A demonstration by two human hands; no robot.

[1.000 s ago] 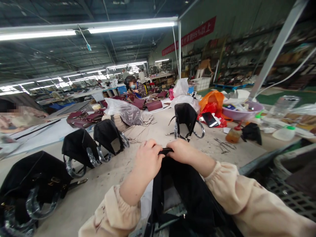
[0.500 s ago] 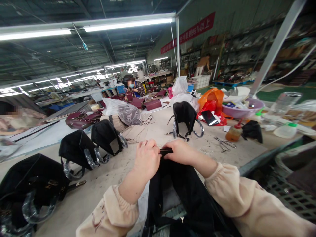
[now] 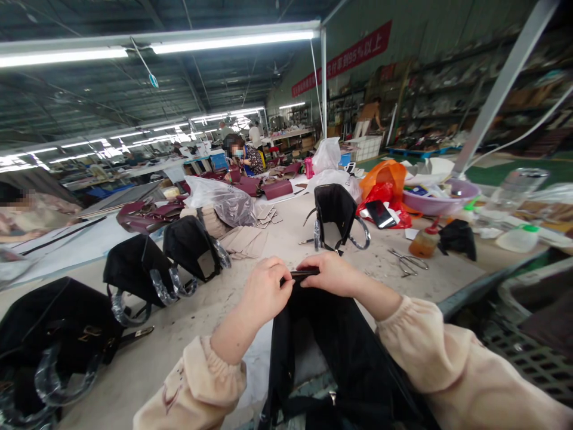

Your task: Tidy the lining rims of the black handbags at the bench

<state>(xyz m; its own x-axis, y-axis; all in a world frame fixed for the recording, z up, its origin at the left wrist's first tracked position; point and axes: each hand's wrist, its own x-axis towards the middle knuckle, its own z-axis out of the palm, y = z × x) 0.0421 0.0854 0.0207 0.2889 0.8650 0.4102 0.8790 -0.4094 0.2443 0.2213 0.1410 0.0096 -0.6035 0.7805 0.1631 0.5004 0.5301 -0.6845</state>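
Black bag (image 3: pixel 358 352) gapes in both hands (image 3: pixel 265 291) (image 3: pixel 330 273), a cluttered lilac basin (image 3: pixel 432 206) beyond.

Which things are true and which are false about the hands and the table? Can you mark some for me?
1. The left hand and right hand both hold the nearest black bag. True.
2. The scissors are in the right hand. False: they lie on the table.
3. Three more black bags sit to the left of the hands. True.
4. The plastic basin is green. False: it is purple.
5. A phone lies by the red plastic bag. True.
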